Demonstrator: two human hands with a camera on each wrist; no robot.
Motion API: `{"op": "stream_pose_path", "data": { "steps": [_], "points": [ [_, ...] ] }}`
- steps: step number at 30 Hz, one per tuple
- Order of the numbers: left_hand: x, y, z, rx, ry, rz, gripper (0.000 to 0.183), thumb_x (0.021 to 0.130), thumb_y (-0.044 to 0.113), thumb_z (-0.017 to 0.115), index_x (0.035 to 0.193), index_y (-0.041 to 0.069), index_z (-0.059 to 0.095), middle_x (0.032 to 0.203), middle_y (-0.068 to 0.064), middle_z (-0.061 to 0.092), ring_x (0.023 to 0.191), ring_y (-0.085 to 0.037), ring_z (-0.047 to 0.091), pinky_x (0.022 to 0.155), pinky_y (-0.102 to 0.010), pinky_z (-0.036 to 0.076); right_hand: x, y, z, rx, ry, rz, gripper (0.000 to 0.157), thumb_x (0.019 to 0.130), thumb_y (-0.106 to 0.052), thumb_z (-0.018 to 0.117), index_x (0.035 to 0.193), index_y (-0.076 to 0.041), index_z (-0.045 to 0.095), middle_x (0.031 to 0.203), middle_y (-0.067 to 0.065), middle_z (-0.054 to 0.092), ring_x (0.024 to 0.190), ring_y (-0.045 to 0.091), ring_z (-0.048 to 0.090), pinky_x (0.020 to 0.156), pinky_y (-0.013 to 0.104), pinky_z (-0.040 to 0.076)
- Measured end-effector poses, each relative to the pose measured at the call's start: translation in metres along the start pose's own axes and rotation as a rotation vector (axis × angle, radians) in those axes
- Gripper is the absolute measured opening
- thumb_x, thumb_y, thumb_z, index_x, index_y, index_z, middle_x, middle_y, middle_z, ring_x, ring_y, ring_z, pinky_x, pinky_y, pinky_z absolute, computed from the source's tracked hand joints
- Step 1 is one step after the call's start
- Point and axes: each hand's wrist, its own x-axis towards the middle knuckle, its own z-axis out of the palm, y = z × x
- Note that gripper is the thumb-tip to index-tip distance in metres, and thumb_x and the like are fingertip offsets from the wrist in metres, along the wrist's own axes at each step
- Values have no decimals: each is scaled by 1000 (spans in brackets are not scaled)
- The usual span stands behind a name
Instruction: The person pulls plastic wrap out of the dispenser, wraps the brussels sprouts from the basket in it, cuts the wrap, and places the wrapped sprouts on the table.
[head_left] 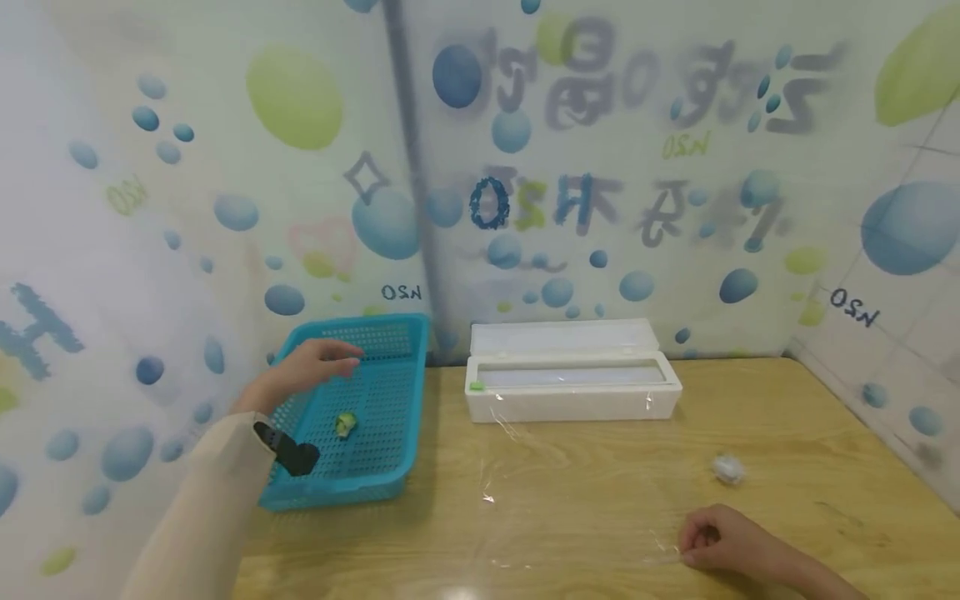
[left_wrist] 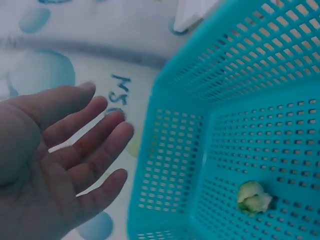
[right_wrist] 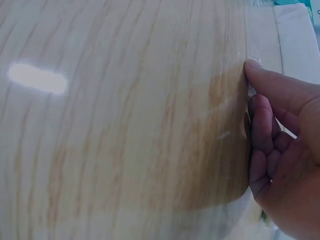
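Note:
Over the far left part of a blue plastic basket (head_left: 411, 400), my left hand (head_left: 311, 367) hovers with relaxed, spread fingers and holds nothing. On the basket's floor lies a small green-and-white leafy vegetable (head_left: 345, 425), apart from that hand; it shows larger in the left wrist view. A sheet of clear plastic wrap (head_left: 517, 492) stretches over the table from a white wrap dispenser box (head_left: 573, 406), its lid raised. At the front right, my right hand (head_left: 723, 542) pinches the wrap's edge between thumb and curled fingers. The sheet's outline shows only by creases and glints.
A small crumpled clear-and-white bundle (head_left: 727, 469) lies on the wooden table (head_left: 780, 417) beyond my right hand. Behind the box and basket rises a bubble-patterned curtain (head_left: 637, 167), closing off the back and sides.

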Motion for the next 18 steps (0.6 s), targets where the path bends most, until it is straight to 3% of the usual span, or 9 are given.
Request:
{"op": "stream_pose_path", "data": {
  "steps": [10, 14, 18],
  "points": [
    [36, -42, 16, -172, 111, -293, 48, 99, 24, 40, 137, -4, 35, 136, -30, 36, 121, -41, 39, 96, -50, 36, 2, 0, 3, -13, 19, 2, 10, 82, -10, 67, 80, -2, 62, 70, -11, 57, 63, -3, 49, 49, 22, 44],
    [38, -58, 25, -161, 96, -330, 48, 99, 24, 41, 135, -7, 35, 134, -32, 37, 120, -44, 38, 94, -52, 36, 2, 3, 3, -15, 30, 10, 9, 82, -10, 67, 80, -3, 62, 70, -11, 57, 63, -2, 50, 50, 22, 44],
    [35, -71, 29, -173, 24, -329, 49, 97, 21, 43, 135, -9, 33, 134, -33, 35, 121, -46, 36, 94, -54, 35, 2, 3, 1, -7, 42, 22, 5, 82, -9, 67, 81, -6, 63, 71, -11, 57, 63, -2, 49, 50, 22, 44]
  ]
}}
